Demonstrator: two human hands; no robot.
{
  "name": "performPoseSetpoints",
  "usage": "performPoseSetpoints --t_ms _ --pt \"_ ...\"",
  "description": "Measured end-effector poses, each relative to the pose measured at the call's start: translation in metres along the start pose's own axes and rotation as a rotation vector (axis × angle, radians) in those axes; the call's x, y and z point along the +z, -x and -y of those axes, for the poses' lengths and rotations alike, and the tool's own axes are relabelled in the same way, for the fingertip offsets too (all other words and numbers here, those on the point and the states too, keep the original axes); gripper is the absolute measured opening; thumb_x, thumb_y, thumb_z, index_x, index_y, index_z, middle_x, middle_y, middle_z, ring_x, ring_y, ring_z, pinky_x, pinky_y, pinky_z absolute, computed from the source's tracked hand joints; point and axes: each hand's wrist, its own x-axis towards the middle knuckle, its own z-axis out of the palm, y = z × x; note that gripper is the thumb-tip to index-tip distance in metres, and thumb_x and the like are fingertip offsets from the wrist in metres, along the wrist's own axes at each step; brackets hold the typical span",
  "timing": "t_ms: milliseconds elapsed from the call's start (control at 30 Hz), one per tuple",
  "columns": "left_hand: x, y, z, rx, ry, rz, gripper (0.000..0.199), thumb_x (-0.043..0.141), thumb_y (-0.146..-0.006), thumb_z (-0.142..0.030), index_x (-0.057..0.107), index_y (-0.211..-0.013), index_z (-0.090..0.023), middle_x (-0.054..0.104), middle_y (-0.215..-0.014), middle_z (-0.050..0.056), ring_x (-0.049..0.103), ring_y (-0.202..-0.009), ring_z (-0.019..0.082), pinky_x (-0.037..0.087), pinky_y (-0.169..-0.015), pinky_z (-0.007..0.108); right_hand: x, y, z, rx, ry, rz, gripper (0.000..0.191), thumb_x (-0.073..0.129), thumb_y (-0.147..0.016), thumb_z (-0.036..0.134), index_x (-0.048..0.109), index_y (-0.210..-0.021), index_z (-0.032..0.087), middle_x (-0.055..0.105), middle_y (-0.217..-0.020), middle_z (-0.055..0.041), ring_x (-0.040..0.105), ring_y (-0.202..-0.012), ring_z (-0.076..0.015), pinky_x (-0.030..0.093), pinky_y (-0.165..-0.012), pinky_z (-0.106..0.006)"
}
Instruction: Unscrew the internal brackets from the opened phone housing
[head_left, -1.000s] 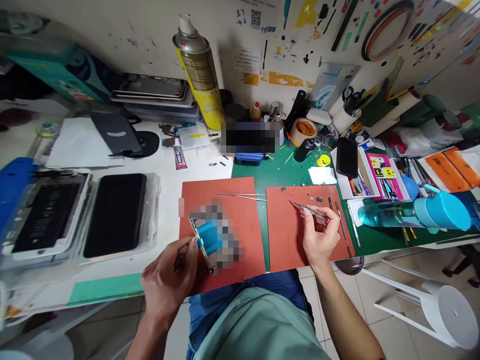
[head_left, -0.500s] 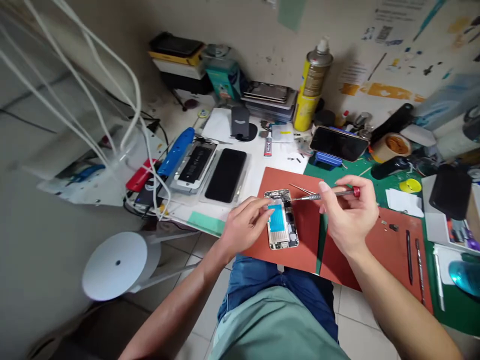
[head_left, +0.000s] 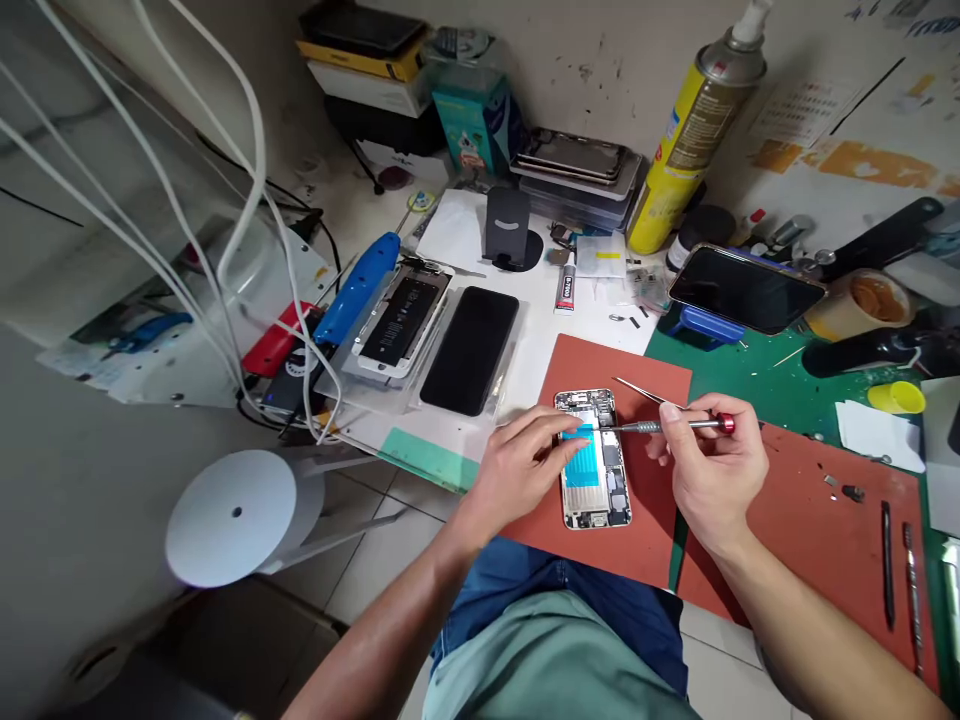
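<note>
Beyond a phone propped on a blue stand, a yellow aerosol can stands near the wall.

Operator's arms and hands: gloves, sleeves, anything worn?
No gloves. The left hand and right hand are bare, with no ring, watch or band visible. The forearms are bare too, with no sleeve in view. Below them are a pale green shirt and blue denim.
</note>
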Motion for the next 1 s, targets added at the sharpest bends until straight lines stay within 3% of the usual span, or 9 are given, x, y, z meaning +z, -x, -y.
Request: performPoseSetpoints --t_ms 467,800,1000 --pt "0.0032 0.0020 0.0022 0.106 -0.043 -0.020 0.009 0.072 -0.102 -0.027 0.074 -0.107 -0.021 0.080 -0.097 0.005 0.075 -0.080 0.014 0.060 -0.070 0.028 -0.0009 0.0053 -0.0039 -0.097 -0.001 0.045 0.030 0.086 -0.090 0.030 0.059 -0.100 0.022 0.067 -0.062 0.0072 0.065 -0.046 -0.0140 0.054 -0.044 -0.024" --pt "0.0042 0.0036 0.0010 0.087 -0.027 -0.027 0.006 0.075 -0.100 -0.023 0.076 -0.105 -0.020 0.080 -0.097 0.006 0.073 -0.075 0.013 0.056 -0.062 0.025 -0.0001 0.0058 -0.0016 -0.093 -0.011 0.072 0.030 0.086 -0.090 0.034 0.061 -0.100 0.023 0.069 -0.066 0.0061 0.067 -0.048 -0.0131 0.056 -0.044 -0.023" --pt "0.0039 0.0035 0.0010 0.107 -0.023 -0.028 0.004 0.074 -0.099 -0.020 0.077 -0.102 -0.021 0.080 -0.095 0.005 0.076 -0.081 0.015 0.062 -0.072 0.028 -0.0007 0.0089 -0.0021 -0.092 -0.005 0.073 0.030 0.087 -0.090 0.035 0.061 -0.102 0.023 0.069 -0.068 0.0060 0.069 -0.050 -0.0138 0.059 -0.046 -0.024"
